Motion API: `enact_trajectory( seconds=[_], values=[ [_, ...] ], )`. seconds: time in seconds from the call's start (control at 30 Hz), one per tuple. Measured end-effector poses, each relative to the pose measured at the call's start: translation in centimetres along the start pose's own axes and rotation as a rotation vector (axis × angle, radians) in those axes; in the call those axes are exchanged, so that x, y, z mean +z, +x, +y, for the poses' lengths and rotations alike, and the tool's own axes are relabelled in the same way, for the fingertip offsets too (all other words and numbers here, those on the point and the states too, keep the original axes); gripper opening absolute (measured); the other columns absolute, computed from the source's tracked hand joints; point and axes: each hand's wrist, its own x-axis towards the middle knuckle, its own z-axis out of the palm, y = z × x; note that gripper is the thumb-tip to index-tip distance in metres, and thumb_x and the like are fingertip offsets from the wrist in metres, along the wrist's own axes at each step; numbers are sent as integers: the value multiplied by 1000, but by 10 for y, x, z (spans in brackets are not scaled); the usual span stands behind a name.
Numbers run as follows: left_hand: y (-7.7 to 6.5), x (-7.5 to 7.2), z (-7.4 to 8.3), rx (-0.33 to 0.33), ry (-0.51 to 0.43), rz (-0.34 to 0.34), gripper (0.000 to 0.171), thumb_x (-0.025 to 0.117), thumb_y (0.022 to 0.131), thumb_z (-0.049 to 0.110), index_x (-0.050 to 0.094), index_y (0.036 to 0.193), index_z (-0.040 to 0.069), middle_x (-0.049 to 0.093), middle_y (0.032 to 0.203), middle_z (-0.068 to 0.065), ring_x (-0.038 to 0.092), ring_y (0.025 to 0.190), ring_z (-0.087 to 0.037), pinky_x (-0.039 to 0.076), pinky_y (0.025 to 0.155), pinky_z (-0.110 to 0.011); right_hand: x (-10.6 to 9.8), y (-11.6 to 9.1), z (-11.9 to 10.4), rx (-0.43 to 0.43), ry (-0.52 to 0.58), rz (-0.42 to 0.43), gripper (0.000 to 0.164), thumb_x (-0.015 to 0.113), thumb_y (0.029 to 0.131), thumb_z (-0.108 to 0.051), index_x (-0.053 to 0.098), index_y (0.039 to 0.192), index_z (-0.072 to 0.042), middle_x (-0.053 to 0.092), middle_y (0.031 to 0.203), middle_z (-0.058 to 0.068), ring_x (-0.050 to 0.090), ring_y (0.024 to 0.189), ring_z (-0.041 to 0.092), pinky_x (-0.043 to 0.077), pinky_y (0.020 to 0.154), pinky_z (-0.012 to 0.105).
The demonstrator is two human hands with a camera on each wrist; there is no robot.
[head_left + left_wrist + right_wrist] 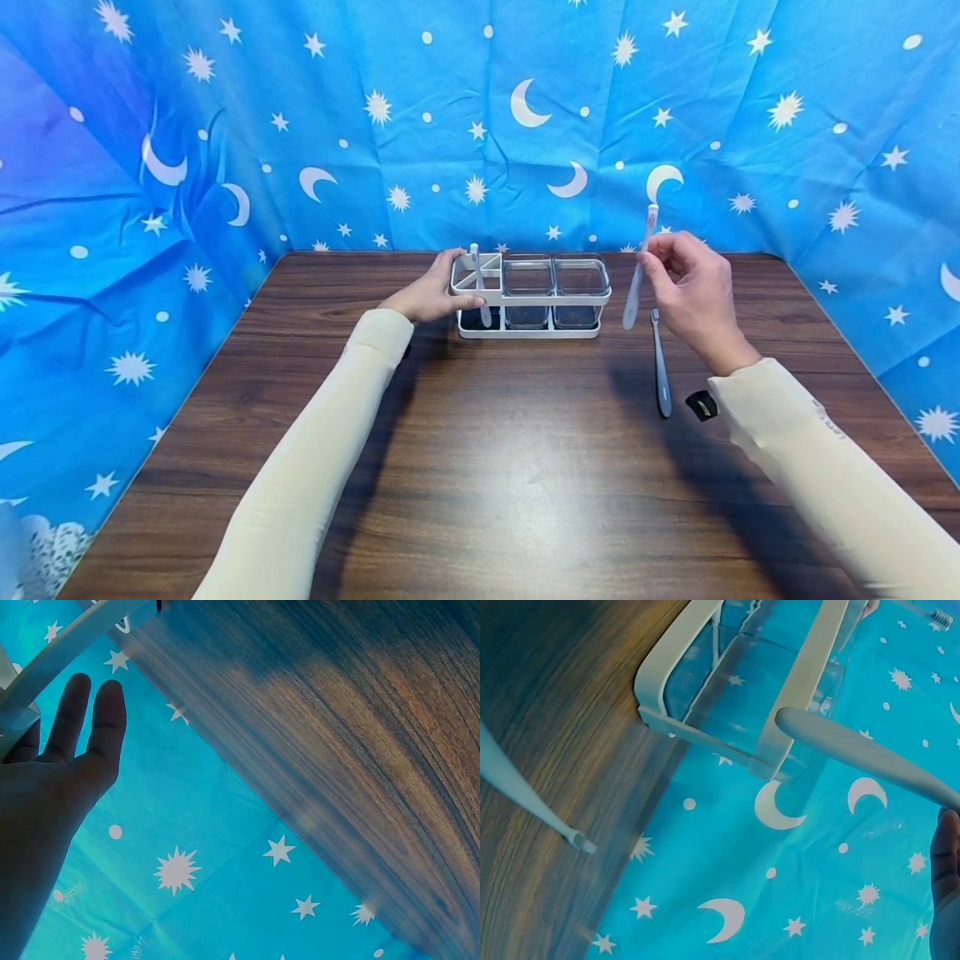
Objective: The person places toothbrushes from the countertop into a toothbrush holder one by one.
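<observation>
A white toothbrush holder (528,333) with clear cups (579,277) stands at the back of the table. My left hand (429,292) grips its left end, thumb in front and fingers behind; the left wrist view catches the hand beside the holder's rail (60,656). One light toothbrush (480,287) stands in the divided left section, bristles up. To the right of the holder, my right hand (697,287) pinches another light toothbrush (633,296) near its head, handle hanging down. The right wrist view shows this handle (862,754) overlapping the holder's frame.
A dark grey toothbrush (661,375) lies on the wooden table (480,467) below my right hand, its head toward the back. A blue cloth (450,108) with moons and stars hangs behind the table and along both sides.
</observation>
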Motion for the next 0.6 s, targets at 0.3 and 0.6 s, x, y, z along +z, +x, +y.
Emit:
enact_trajectory(
  seconds=[0.3, 0.6],
  values=[
    [-1, 0, 1, -4, 8, 2, 95, 70, 81, 50, 11, 147, 16, 23, 141, -11, 38, 118, -28, 30, 104, -47, 4, 1, -14, -18, 34, -6, 13, 64, 91, -8, 65, 99, 2, 59, 86, 4, 49, 72, 9, 42, 65, 13],
    [-3, 0, 3, -9, 22, 0, 97, 69, 81, 51, 8, 149, 16, 17, 147, -11, 35, 124, -28, 28, 105, -48, 11, 2, -22, -36, 63, 1, 13, 64, 90, -9, 65, 99, 1, 58, 84, 4, 49, 71, 8, 43, 66, 14]
  ],
)
